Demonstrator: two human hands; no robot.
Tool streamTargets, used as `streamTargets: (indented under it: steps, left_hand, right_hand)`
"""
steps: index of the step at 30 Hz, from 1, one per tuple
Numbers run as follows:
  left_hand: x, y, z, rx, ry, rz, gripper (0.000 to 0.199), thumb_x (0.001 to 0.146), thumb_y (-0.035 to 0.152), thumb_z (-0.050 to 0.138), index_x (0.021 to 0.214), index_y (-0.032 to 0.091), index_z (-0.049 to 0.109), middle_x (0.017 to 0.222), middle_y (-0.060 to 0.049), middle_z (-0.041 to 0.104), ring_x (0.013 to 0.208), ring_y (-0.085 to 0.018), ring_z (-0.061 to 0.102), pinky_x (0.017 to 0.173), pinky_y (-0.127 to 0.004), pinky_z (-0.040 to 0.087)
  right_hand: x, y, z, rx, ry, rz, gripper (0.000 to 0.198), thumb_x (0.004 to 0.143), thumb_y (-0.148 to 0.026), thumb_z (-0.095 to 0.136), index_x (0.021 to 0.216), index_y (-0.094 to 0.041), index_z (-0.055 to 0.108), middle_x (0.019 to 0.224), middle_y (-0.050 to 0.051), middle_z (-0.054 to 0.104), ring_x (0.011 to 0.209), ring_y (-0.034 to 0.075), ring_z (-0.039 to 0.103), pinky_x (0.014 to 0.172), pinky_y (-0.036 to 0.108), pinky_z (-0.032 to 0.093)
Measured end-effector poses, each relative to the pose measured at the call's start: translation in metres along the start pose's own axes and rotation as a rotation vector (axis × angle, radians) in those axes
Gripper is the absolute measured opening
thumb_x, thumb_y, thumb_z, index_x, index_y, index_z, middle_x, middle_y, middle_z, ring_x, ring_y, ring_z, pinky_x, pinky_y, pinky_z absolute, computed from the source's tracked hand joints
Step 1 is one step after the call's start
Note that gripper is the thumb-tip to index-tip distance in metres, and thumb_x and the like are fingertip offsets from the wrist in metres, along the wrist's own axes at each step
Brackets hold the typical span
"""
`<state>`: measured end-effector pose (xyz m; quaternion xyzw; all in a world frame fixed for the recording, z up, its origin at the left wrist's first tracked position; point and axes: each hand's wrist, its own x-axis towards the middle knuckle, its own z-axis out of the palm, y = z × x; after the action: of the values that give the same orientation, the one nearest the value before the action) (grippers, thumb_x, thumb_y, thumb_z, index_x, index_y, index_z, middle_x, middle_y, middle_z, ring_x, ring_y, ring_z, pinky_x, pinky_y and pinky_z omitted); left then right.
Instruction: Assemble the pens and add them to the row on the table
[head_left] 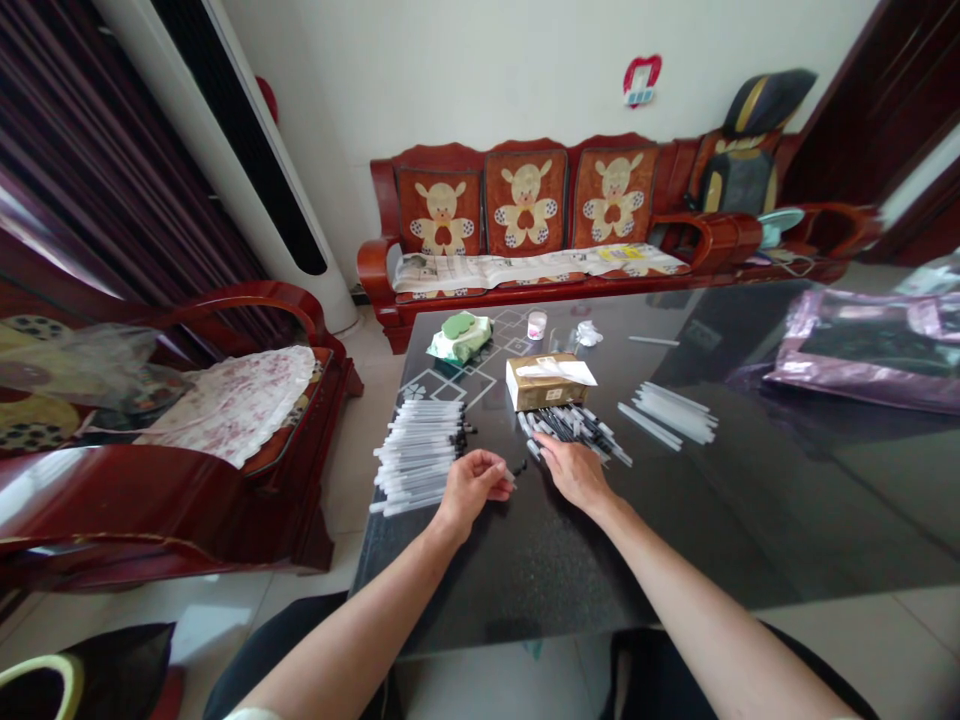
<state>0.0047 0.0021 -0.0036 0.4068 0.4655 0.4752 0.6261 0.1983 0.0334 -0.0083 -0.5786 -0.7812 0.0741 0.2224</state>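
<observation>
Watching from afar, I see the left hand (474,482), fingers closed on a pen (511,477), right of the white pens (420,455) on the desk (525,580). The right hand (576,476) is at the pen pile (589,430); I cannot tell whether its fingers grip. The tissue box's (538,396) label, just beyond, is unreadable.

Open near tabletop (547,575), tissue box (541,394) in the way behind middle pens (579,424)
</observation>
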Motion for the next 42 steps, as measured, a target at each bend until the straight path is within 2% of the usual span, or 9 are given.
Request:
streamTargets:
  steps: [3,7,11,19,25,29,34,38,42]
  left_hand:
    - [-0.002,0.001,-0.001,0.0,-0.012,0.005,0.038,0.068,0.04,0.071,0.089,0.011,0.06,0.066,-0.004,0.065,0.058,-0.013,0.063,0.056,-0.024,0.052]
    - [-0.004,0.002,0.0,0.029,-0.025,-0.01,0.036,0.069,0.041,0.07,0.083,0.009,0.062,0.063,-0.004,0.064,0.055,-0.011,0.06,0.053,-0.021,0.05]
    - [-0.006,0.001,0.004,0.044,-0.039,-0.045,0.034,0.069,0.042,0.07,0.077,0.01,0.06,0.06,-0.003,0.063,0.05,-0.01,0.058,0.045,-0.019,0.046]
    - [-0.006,-0.001,0.001,-0.019,-0.03,-0.039,0.036,0.068,0.041,0.071,0.083,0.01,0.06,0.067,-0.005,0.065,0.056,-0.012,0.061,0.053,-0.022,0.05]
    - [-0.004,0.002,0.001,-0.029,-0.02,-0.025,0.035,0.068,0.039,0.071,0.084,0.01,0.06,0.067,-0.005,0.065,0.056,-0.012,0.061,0.054,-0.023,0.05]
    - [-0.004,0.005,0.0,-0.031,-0.01,-0.025,0.034,0.069,0.038,0.071,0.084,0.01,0.061,0.067,-0.005,0.065,0.056,-0.012,0.061,0.054,-0.023,0.051]
    - [-0.004,0.006,-0.003,-0.032,-0.003,-0.015,0.033,0.069,0.038,0.071,0.083,0.01,0.061,0.067,-0.004,0.065,0.056,-0.011,0.061,0.054,-0.022,0.05]
    - [-0.002,-0.001,-0.003,-0.01,-0.017,-0.012,0.033,0.069,0.037,0.071,0.084,0.01,0.061,0.067,-0.006,0.066,0.057,-0.013,0.062,0.054,-0.024,0.051]
    - [0.003,-0.013,-0.002,0.065,-0.021,-0.006,0.032,0.069,0.033,0.071,0.088,0.008,0.064,0.069,-0.009,0.069,0.061,-0.015,0.064,0.062,-0.029,0.054]
  right_hand:
    - [0.001,0.004,-0.002,-0.066,0.018,0.009,0.036,0.091,-0.027,0.041,0.122,-0.027,0.058,0.091,0.007,0.073,0.076,0.02,0.067,0.068,0.028,0.046]
    - [0.008,0.028,-0.018,-0.084,0.148,0.249,0.028,0.085,-0.028,0.049,0.104,-0.024,0.068,0.092,0.007,0.072,0.079,0.022,0.066,0.066,0.029,0.044]
    - [0.011,0.047,-0.031,-0.061,0.11,0.368,0.02,0.079,-0.03,0.054,0.084,-0.026,0.072,0.082,0.003,0.072,0.077,0.02,0.065,0.06,0.025,0.04]
    - [0.007,0.043,-0.032,-0.204,-0.032,0.333,0.021,0.079,-0.03,0.051,0.077,-0.028,0.071,0.079,0.001,0.071,0.078,0.018,0.064,0.057,0.024,0.035]
    - [0.006,0.038,-0.024,-0.326,-0.158,0.305,0.021,0.082,-0.028,0.049,0.081,-0.023,0.069,0.085,0.006,0.07,0.08,0.019,0.063,0.062,0.025,0.038]
    - [0.006,0.036,-0.021,-0.382,-0.144,0.311,0.024,0.085,-0.026,0.043,0.085,-0.021,0.067,0.085,0.008,0.069,0.077,0.02,0.064,0.063,0.026,0.039]
    - [0.004,0.039,-0.021,-0.369,-0.142,0.28,0.024,0.086,-0.033,0.045,0.087,-0.022,0.066,0.086,0.007,0.069,0.08,0.021,0.064,0.063,0.027,0.04]
    - [0.004,0.039,-0.018,-0.395,-0.155,0.283,0.024,0.086,-0.032,0.044,0.086,-0.021,0.066,0.086,0.008,0.07,0.079,0.022,0.064,0.063,0.028,0.041]
    - [0.004,0.038,-0.015,-0.393,-0.1,0.3,0.026,0.085,-0.029,0.043,0.083,-0.02,0.067,0.081,0.009,0.07,0.075,0.022,0.065,0.062,0.028,0.041]
